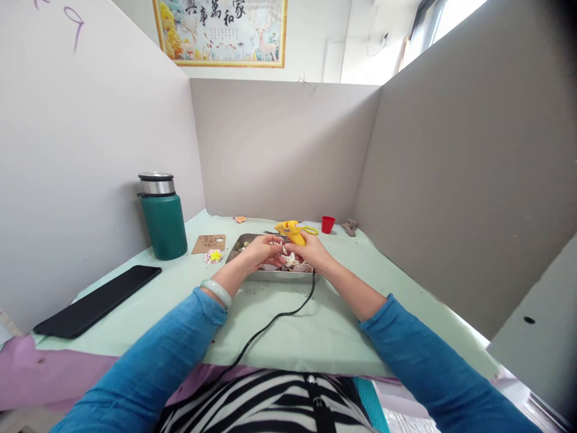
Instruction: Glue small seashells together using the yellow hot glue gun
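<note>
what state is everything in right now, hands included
right hand, gripping the glue gun
yellow glue gun, held up; on or off unclear
left hand, fingers bent over the tray; grip unclear
metal tray, filled with loose pieces
green bottle, upright, lid on
red cup, upright; contents hidden
black cord, slack, curved
brown card, lying flat

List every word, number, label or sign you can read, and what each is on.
"家和萬事興", read right to left: framed picture; smaller lines below are unreadable.
"9", purple, handwritten: left partition; another mark is cut off by the frame edge.
Glue gun: any lettering is too small to read.
</note>
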### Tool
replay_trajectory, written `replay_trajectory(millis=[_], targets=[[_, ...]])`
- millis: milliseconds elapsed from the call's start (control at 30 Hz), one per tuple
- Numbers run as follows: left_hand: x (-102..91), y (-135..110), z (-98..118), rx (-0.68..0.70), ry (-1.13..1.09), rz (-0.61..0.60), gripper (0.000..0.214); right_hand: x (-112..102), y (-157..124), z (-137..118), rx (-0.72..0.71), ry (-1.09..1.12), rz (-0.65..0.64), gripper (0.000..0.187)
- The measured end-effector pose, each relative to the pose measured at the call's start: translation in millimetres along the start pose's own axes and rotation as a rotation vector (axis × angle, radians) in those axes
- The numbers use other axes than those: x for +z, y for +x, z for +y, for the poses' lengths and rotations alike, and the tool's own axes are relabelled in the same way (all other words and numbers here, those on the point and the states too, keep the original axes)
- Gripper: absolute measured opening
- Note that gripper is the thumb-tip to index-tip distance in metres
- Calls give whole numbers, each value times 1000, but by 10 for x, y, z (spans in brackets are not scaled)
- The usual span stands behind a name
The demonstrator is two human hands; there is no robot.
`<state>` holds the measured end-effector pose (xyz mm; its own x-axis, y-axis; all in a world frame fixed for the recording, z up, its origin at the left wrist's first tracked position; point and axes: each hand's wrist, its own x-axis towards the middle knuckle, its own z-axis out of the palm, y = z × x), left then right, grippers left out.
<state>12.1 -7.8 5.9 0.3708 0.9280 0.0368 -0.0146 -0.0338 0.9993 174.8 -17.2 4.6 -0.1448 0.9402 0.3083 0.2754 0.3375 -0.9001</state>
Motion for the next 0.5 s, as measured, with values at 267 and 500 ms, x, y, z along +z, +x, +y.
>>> replay_trajectory(millis=[267, 500], targets=[[-8, 27, -48, 2, -23, -6, 24, 28, 7, 23, -47, -72, 35, 36], [-49, 48, -44, 13, -84, 17, 21, 9, 40, 78, -53, -55, 87, 25]])
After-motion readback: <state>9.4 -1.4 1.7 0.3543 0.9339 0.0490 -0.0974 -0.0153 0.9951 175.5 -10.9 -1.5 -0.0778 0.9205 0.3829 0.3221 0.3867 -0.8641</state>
